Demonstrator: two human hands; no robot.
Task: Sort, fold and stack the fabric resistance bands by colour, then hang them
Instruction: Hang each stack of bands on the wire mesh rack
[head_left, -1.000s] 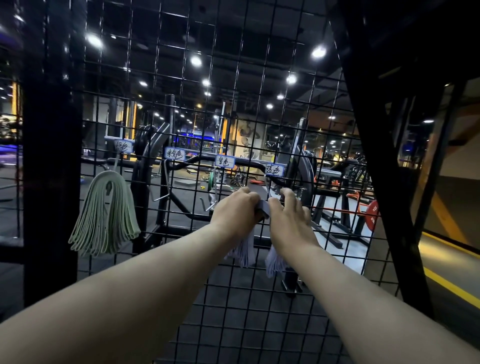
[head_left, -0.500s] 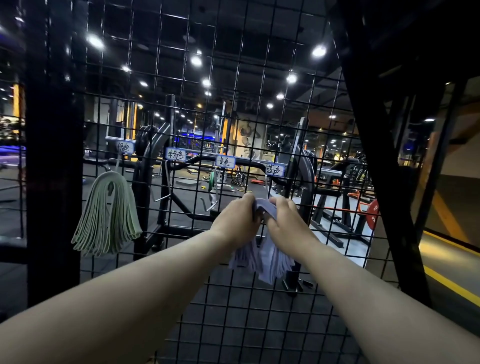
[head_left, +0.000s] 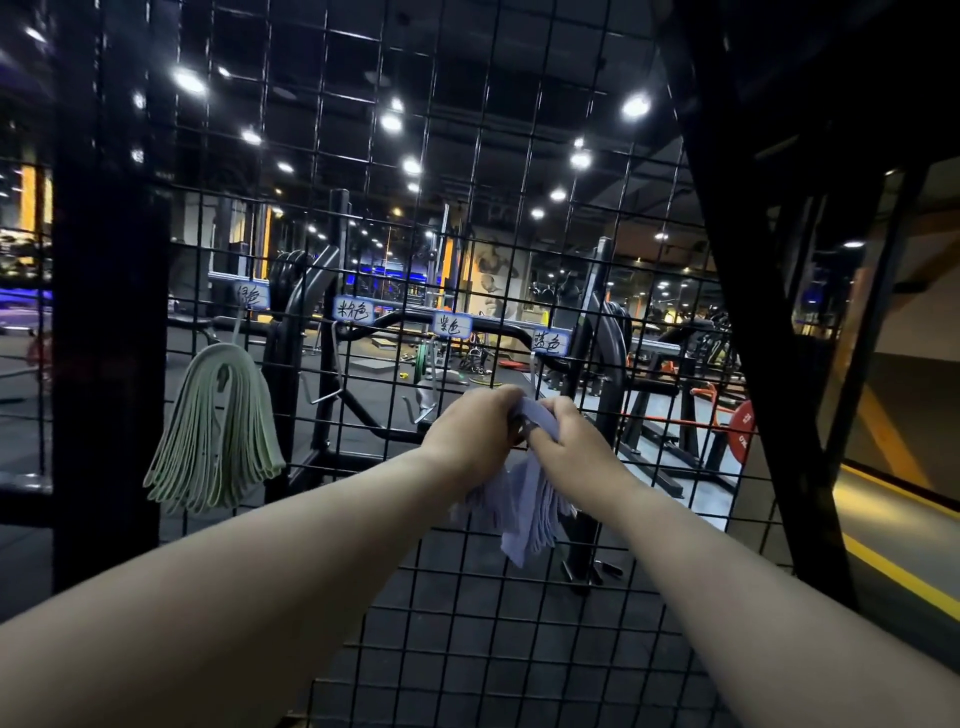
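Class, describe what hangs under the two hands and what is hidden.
Under the left hand and right hand, a bundle of pale purple bands hangs in loose loops before the wire grid. The hands cover its top, so any hook there cannot be seen.

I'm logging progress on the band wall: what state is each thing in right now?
green bands, hung in a bundle below the leftmost label.
pale blue bands, bunched, gripped by both hands, ends dangling; hooked or not, hidden.
left hand, gripping the bundle's top.
right hand, gripping the bundle's top.
second hook, bare.
third hook, bare.
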